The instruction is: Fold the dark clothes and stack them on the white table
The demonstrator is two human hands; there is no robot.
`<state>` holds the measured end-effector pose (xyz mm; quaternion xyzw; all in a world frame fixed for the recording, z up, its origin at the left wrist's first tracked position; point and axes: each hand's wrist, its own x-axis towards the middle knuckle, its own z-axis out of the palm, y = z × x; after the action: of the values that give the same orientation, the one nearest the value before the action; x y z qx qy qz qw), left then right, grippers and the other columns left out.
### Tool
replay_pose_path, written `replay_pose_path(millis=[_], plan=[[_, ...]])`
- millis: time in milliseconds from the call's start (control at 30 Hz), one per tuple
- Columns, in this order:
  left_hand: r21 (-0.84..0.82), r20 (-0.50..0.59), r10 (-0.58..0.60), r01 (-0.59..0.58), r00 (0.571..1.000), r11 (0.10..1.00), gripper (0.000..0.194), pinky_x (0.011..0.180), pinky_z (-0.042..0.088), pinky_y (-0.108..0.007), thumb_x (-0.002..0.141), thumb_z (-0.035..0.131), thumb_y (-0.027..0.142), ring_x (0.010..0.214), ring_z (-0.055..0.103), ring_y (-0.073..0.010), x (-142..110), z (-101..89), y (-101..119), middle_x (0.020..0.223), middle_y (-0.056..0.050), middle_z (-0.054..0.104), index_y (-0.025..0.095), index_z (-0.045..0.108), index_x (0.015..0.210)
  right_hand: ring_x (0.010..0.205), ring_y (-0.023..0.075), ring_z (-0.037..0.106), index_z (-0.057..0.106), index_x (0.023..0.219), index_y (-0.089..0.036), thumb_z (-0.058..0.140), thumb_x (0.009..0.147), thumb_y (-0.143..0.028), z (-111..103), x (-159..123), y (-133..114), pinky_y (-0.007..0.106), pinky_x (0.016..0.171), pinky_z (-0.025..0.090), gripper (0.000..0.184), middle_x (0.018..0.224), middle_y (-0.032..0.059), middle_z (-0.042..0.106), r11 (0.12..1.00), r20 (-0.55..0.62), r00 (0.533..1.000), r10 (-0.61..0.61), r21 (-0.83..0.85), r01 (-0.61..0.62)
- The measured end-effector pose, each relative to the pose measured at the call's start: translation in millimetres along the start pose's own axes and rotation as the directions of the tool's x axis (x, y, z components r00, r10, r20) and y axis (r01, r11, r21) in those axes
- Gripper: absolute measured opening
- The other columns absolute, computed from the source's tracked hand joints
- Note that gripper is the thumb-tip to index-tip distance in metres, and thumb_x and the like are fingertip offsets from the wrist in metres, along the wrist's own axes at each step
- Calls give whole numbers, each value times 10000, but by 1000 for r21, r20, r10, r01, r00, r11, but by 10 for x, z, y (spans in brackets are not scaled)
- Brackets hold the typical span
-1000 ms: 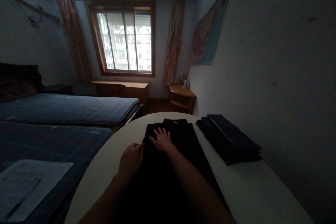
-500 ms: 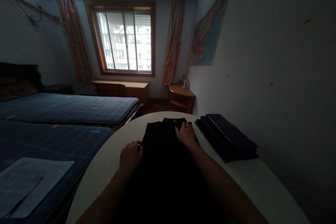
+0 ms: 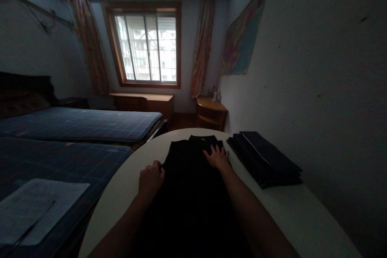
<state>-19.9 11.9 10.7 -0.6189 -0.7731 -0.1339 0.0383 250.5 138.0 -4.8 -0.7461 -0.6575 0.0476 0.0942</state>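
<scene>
A black shirt (image 3: 193, 193) lies spread on a round white table (image 3: 117, 193), its collar at the far end with a small pale label. My left hand (image 3: 151, 178) is at the shirt's left edge, its fingers curled in and closed on the cloth. On the upper right part of the shirt, below the collar, my right hand (image 3: 218, 157) rests flat with fingers spread. So dark is the cloth that its folds and near end cannot be made out.
Folded dark clothes (image 3: 266, 159) are stacked at the table's right side, near the wall. To the left are beds with blue plaid mattresses (image 3: 121, 123); a paper sheet (image 3: 45, 209) with a pen lies on the nearer one. A wooden corner shelf (image 3: 211, 107) stands beyond the table.
The fingers of my right hand have spread wider, and the hand sits slightly lower on the shirt. My left fingers have curled in more at the shirt's edge. The view has shifted slightly.
</scene>
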Motion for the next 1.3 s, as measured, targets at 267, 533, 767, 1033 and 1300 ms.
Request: replay_pose_path(millis=[267, 533, 767, 1033, 1300], plan=[[-97, -9, 56, -57, 998, 994, 237, 828, 442, -304, 954, 468, 276, 991, 672, -220, -15, -43, 0, 1061, -80, 723, 206, 641, 1100, 1380, 231, 372, 574, 1338, -208, 420, 978, -408, -129, -258, -585, 395, 1160, 209, 439, 1492, 98, 452, 871, -198, 861, -469, 59, 488], [-237, -26, 37, -42, 999, 971, 260, 788, 450, -293, 934, 529, 276, 948, 685, -217, 6, 50, -34, 1046, -88, 717, 181, 562, 1174, 1499, 301, 94, 285, 1541, -243, 293, 967, -639, 178, -554, -1111, 540, 1185, 64, 698, 1622, 87, 176, 781, 185, 760, -623, 194, 593], [-437, -59, 63, -83, 996, 896, 251, 767, 457, -282, 924, 542, 212, 945, 680, -204, -34, 36, 43, 1081, -54, 695, 221, 513, 1173, 1422, 246, 334, 570, 1350, -231, 392, 995, -468, 42, -563, -1024, 455, 1173, 185, 463, 1489, 80, 470, 708, 36, 728, -684, 272, 652], [-465, 15, 132, -110, 991, 879, 184, 687, 419, -251, 923, 566, 192, 840, 697, -182, -176, -180, 220, 971, -14, 730, 240, 539, 1099, 997, 201, 677, 637, 1164, -173, 514, 939, -428, -185, -526, -1222, 268, 819, 484, 362, 1094, 89, 719, 783, 18, 909, -416, 515, 349], [-508, 19, 259, -214, 966, 834, 117, 695, 405, -239, 916, 536, 128, 804, 672, -169, -194, -123, 275, 852, 2, 695, 233, 518, 866, 1099, 301, 652, 586, 1248, -143, 768, 740, -388, -83, -369, -1295, 337, 860, 501, 592, 1159, 166, 691, 882, 55, 969, -239, 429, 194]])
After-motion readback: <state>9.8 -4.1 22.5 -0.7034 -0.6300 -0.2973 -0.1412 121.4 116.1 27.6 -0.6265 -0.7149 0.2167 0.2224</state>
